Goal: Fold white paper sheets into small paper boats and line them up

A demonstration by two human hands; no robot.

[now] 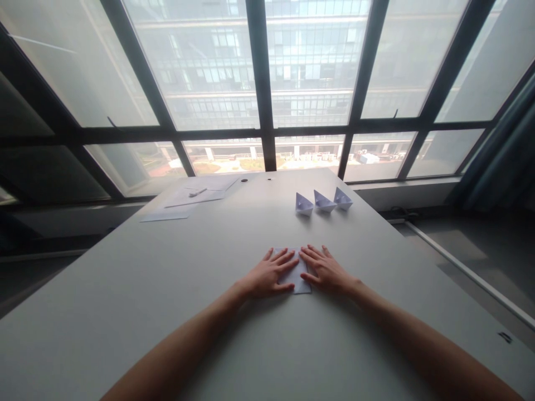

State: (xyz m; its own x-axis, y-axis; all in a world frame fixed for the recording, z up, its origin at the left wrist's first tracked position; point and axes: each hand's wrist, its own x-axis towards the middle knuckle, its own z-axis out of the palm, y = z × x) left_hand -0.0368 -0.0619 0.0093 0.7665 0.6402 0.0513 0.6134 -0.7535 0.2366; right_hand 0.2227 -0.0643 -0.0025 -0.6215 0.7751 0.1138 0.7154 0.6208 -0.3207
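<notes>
A small folded sheet of white paper (297, 278) lies flat on the white table (234, 334) in front of me. My left hand (273, 273) rests palm down over its left part, fingers spread. From the other side, my right hand (321, 267) lies on the paper's right edge, its fingers stretched out too. Both hands press flat and grip nothing. The fingers cover much of the paper, so its fold lines are mostly hidden. Beyond my right hand stand three folded paper shapes (304, 205) in a row, each with a pointed peak.
Flat white sheets (200, 192) lie at the far left of the table, with a small white object (197, 192) on top. A round hole (244, 180) is near the far edge. Large windows (309, 61) rise behind, and a dark curtain (501, 145) hangs at the right.
</notes>
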